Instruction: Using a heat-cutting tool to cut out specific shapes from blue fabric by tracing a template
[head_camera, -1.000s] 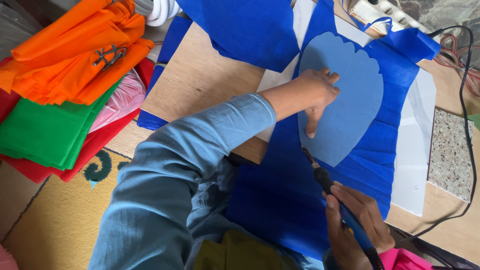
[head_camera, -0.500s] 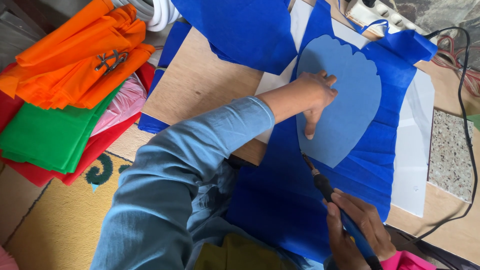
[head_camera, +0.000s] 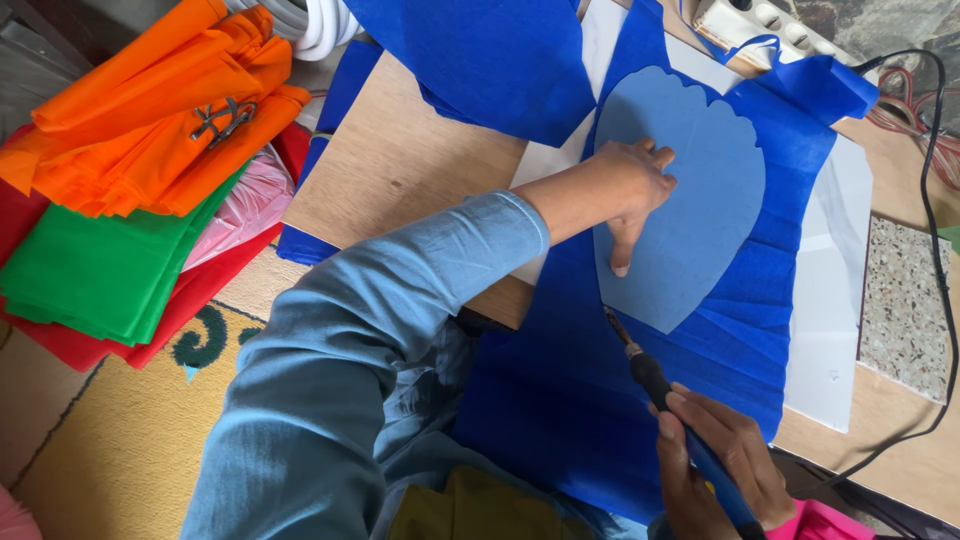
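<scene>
So the left hand (head_camera: 625, 190) is spread flat, palm down, on a light-blue leaf-shaped template (head_camera: 690, 200), fingers wide and holding nothing. Looks like it's there to pin the template onto the dark blue fabric (head_camera: 560, 400) so it can't slide while the edge gets traced. The fabric is several pleated layers draped over the wooden surface (head_camera: 400, 160) and a white board (head_camera: 835, 300), hanging off the near edge.

The right hand (head_camera: 715, 470) is closed around a pen-like hot cutting tool (head_camera: 655, 385), gripped low on its blue handle like a pencil. The tool's long axis runs diagonally, up and to the left in the head view, with the metal tip sitting just beside the template's pointed bottom end. Its black cord (head_camera: 935, 250) trails off right.

Folded orange fabric (head_camera: 160, 120) and green fabric (head_camera: 95, 265) are stacked well apart on the left.
</scene>
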